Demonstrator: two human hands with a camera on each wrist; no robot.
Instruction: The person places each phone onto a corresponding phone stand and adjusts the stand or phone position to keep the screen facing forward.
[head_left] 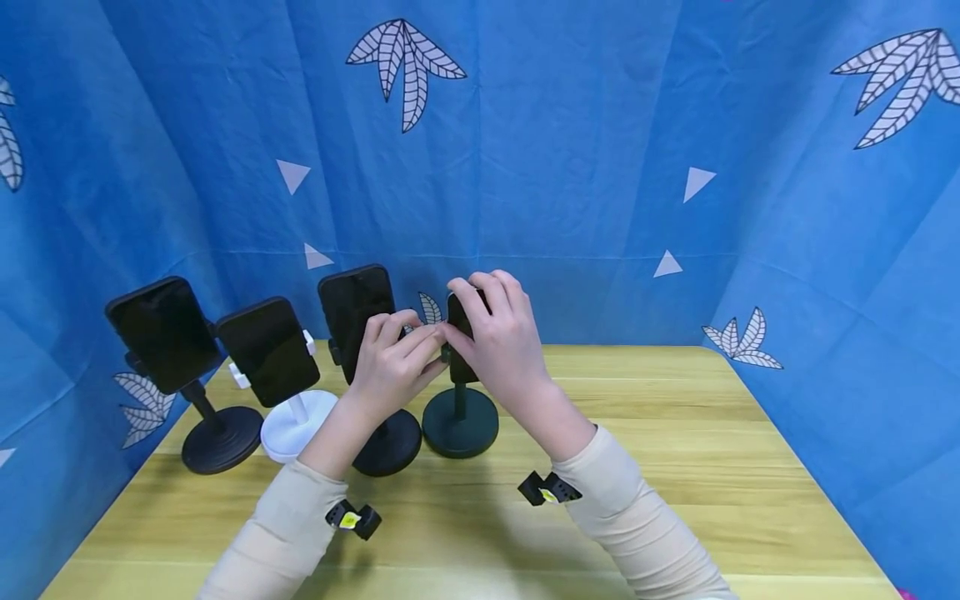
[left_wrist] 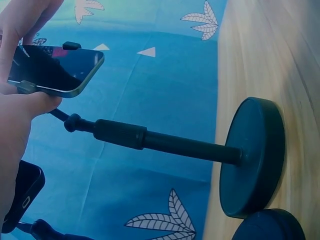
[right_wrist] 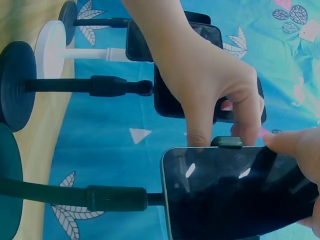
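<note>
A black smartphone [right_wrist: 235,195] sits in the dark green phone stand [head_left: 460,425], rightmost in the row. My right hand [head_left: 512,343] grips this phone near its top, thumb on the left edge and fingers over the other side. My left hand [head_left: 397,360] is at the phone's left edge, where thumb and fingers pinch around the stand's clamp [right_wrist: 227,142]. In the left wrist view, the round base and stem show fully, and clamp grips sit on both long edges of the phone. The hands nearly meet at that edge.
Left of it stand a black stand with a phone [head_left: 352,304], partly behind my left hand, a white stand [head_left: 288,433] with a phone [head_left: 268,350], and another black stand [head_left: 221,440] with a phone [head_left: 161,333]. A blue curtain [head_left: 570,167] hangs behind the wooden table [head_left: 675,450].
</note>
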